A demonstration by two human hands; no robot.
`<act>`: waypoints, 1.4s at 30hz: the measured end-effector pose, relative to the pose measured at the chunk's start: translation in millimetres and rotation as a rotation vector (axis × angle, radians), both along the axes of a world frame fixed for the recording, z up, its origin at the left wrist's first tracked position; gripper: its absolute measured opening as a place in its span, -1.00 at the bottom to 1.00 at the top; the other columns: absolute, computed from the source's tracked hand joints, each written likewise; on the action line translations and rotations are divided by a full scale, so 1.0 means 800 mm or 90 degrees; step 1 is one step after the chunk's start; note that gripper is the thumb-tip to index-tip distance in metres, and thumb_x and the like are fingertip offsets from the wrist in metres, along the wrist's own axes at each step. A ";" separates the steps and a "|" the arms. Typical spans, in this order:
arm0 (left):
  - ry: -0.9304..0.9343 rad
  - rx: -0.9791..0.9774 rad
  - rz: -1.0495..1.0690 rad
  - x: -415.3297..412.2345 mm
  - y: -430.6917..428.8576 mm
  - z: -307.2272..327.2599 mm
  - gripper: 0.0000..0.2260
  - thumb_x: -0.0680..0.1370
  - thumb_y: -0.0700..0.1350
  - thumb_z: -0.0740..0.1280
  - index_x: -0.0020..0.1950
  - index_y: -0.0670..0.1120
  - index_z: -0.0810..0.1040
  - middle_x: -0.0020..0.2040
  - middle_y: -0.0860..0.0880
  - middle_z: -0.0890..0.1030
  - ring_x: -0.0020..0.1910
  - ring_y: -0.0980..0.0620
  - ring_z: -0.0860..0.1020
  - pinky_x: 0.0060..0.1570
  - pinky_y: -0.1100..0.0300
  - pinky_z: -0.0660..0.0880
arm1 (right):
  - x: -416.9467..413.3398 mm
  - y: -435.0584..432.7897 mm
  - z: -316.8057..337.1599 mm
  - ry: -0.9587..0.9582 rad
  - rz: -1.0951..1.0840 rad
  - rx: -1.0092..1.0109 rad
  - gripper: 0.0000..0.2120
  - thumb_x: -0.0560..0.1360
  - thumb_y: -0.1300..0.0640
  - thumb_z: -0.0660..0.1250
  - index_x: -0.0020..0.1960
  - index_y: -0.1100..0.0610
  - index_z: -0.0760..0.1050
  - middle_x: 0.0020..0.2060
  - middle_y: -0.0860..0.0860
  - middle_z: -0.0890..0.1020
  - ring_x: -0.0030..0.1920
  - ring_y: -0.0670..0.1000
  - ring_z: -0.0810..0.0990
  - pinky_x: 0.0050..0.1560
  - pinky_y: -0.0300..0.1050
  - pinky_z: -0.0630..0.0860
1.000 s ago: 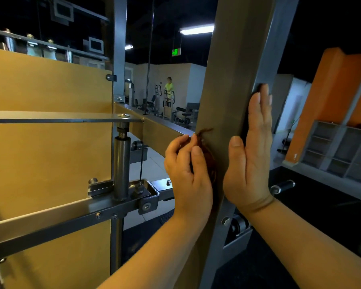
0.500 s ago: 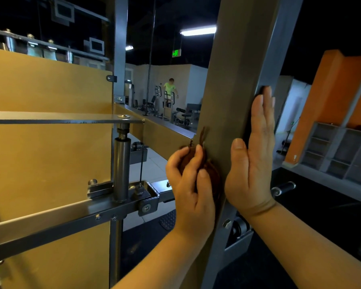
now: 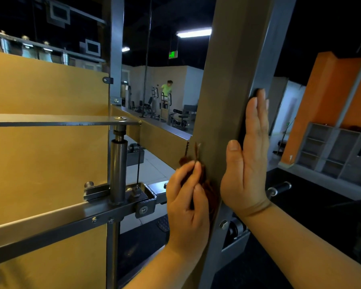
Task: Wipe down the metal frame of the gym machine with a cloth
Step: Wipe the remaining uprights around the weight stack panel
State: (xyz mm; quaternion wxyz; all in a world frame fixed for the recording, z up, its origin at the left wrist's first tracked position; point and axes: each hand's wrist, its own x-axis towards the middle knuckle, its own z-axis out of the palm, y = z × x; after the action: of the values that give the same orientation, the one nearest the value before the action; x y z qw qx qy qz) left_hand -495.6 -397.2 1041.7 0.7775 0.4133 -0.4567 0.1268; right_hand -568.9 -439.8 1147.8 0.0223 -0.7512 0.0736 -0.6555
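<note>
1. Two hands are set on the post [image 3: 229, 90]: the cloth [image 3: 208, 188] is gripped by the left hand [image 3: 188, 199] and pressed to its face for rubbing.
2. At 3 o'clock, the right hand [image 3: 246, 165] is laid flat, fingers straight, likely as a brace.

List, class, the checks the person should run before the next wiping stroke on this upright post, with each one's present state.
1. Left hand grips the brown cloth: ok.
2. Cloth touches the upright metal post: ok.
3. Right hand lies flat on the post's side, fingers straight: ok.
4. Post face above the cloth is unobstructed: ok.
5. Dirt left on the post: cannot tell.
</note>
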 end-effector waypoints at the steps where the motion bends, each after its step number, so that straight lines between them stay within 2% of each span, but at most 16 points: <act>1: 0.002 0.000 0.005 -0.002 0.001 -0.004 -0.67 0.68 -0.15 0.19 0.41 -0.16 0.54 0.41 0.06 0.49 0.41 0.03 0.48 0.44 0.19 0.39 | 0.000 -0.001 0.000 -0.001 0.002 -0.001 -0.46 0.66 0.23 0.04 0.61 0.29 0.02 0.62 0.13 0.05 0.66 0.20 -0.03 0.63 0.24 0.02; 5: 0.006 -0.022 0.028 0.003 -0.009 0.042 -0.70 0.66 -0.19 0.20 0.36 -0.16 0.56 0.32 0.00 0.51 0.33 0.14 0.49 0.34 0.30 0.41 | 0.000 -0.001 0.001 0.001 -0.005 -0.001 -0.46 0.66 0.19 0.03 0.61 0.25 0.01 0.64 0.14 0.05 0.66 0.21 -0.02 0.62 0.25 0.04; 9: 0.018 -0.023 0.012 0.012 -0.014 0.058 -0.67 0.67 -0.18 0.19 0.37 -0.24 0.58 0.35 -0.11 0.52 0.37 0.05 0.49 0.39 0.25 0.41 | -0.001 -0.002 0.001 0.003 -0.001 -0.003 -0.46 0.66 0.19 0.04 0.60 0.26 0.00 0.62 0.16 0.04 0.65 0.22 -0.02 0.60 0.31 0.06; 11: 0.024 -0.011 0.007 0.006 -0.010 0.028 -0.66 0.67 -0.17 0.18 0.39 -0.22 0.56 0.39 -0.07 0.50 0.41 0.08 0.47 0.43 0.26 0.37 | -0.001 -0.002 0.001 0.000 0.000 0.000 -0.46 0.66 0.21 0.04 0.60 0.27 0.01 0.63 0.17 0.05 0.66 0.22 -0.02 0.61 0.27 0.04; 15: 0.074 0.012 -0.016 -0.005 0.001 -0.007 -0.67 0.67 -0.10 0.18 0.39 -0.09 0.56 0.39 0.15 0.48 0.42 0.10 0.46 0.43 0.24 0.38 | 0.000 -0.002 0.000 -0.003 0.007 0.004 -0.46 0.66 0.22 0.04 0.60 0.28 0.01 0.62 0.13 0.04 0.66 0.19 -0.04 0.63 0.24 0.02; 18: 0.057 -0.001 -0.004 0.003 -0.005 0.035 -0.68 0.66 -0.18 0.19 0.34 -0.22 0.60 0.31 0.02 0.52 0.34 0.20 0.48 0.34 0.34 0.41 | -0.001 -0.002 0.001 -0.001 0.001 -0.002 -0.46 0.66 0.21 0.03 0.60 0.29 0.01 0.62 0.12 0.04 0.66 0.21 -0.03 0.62 0.27 0.03; 20: 0.052 -0.004 -0.003 0.009 -0.010 0.060 -0.67 0.66 -0.18 0.20 0.34 -0.26 0.60 0.31 -0.05 0.53 0.34 0.16 0.49 0.35 0.30 0.43 | -0.001 -0.002 0.002 0.001 -0.002 0.000 -0.45 0.67 0.21 0.04 0.61 0.30 0.01 0.62 0.14 0.04 0.66 0.20 -0.03 0.62 0.27 0.03; 23: 0.026 -0.008 0.002 0.008 -0.008 0.043 -0.67 0.66 -0.19 0.19 0.36 -0.26 0.58 0.34 -0.10 0.52 0.37 0.14 0.47 0.38 0.31 0.39 | 0.000 -0.001 0.001 -0.001 -0.001 0.006 -0.46 0.67 0.26 0.05 0.61 0.32 0.02 0.63 0.16 0.05 0.66 0.21 -0.02 0.62 0.26 0.03; 27: 0.029 -0.001 0.016 -0.002 -0.001 0.001 -0.68 0.67 -0.18 0.19 0.36 -0.19 0.57 0.36 0.04 0.50 0.38 0.14 0.47 0.38 0.33 0.37 | 0.001 -0.001 0.001 -0.004 0.004 -0.005 -0.46 0.66 0.26 0.05 0.60 0.28 0.02 0.62 0.16 0.06 0.65 0.23 -0.01 0.61 0.29 0.04; 31: 0.069 -0.008 0.014 0.002 -0.011 0.049 -0.73 0.66 -0.32 0.22 0.30 -0.25 0.60 0.28 0.07 0.48 0.30 0.28 0.47 0.28 0.43 0.40 | -0.001 -0.002 0.001 0.002 0.000 -0.004 -0.46 0.66 0.23 0.05 0.60 0.29 0.01 0.62 0.21 0.05 0.65 0.24 -0.01 0.60 0.31 0.05; 35: 0.059 -0.020 -0.007 0.002 -0.015 0.048 -0.69 0.69 -0.25 0.19 0.39 -0.24 0.56 0.36 0.00 0.46 0.40 0.15 0.44 0.38 0.33 0.36 | -0.001 -0.002 0.003 0.007 0.010 0.002 -0.45 0.64 0.31 0.07 0.60 0.34 0.02 0.62 0.17 0.04 0.65 0.24 -0.02 0.59 0.33 0.06; 38: 0.074 0.014 -0.044 -0.013 -0.005 0.002 -0.62 0.71 -0.08 0.11 0.50 -0.04 0.45 0.48 0.05 0.38 0.52 0.04 0.34 0.50 0.25 0.28 | -0.001 -0.001 0.002 0.001 0.016 0.006 -0.44 0.64 0.33 0.07 0.60 0.34 0.03 0.62 0.19 0.06 0.65 0.25 -0.01 0.60 0.32 0.05; 40: 0.081 0.035 -0.038 -0.016 -0.002 -0.007 -0.63 0.70 -0.04 0.08 0.50 0.03 0.41 0.49 0.08 0.36 0.53 0.05 0.33 0.51 0.25 0.27 | -0.001 -0.001 0.001 -0.001 0.017 0.007 -0.44 0.64 0.33 0.07 0.60 0.30 0.02 0.62 0.19 0.06 0.65 0.25 -0.01 0.60 0.31 0.05; 42: 0.070 0.031 -0.017 -0.010 -0.004 0.016 -0.64 0.70 -0.07 0.10 0.47 -0.04 0.44 0.44 0.00 0.41 0.47 0.13 0.38 0.45 0.32 0.30 | -0.001 -0.001 0.001 0.000 0.014 0.014 -0.44 0.64 0.32 0.08 0.61 0.27 0.02 0.63 0.19 0.05 0.65 0.24 -0.01 0.60 0.30 0.05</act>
State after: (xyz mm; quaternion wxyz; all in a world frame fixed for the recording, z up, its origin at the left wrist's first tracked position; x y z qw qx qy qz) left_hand -503.6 -400.7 1054.5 0.7926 0.4326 -0.4217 0.0826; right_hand -570.0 -440.3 1148.3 0.0377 -0.7518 0.0722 -0.6544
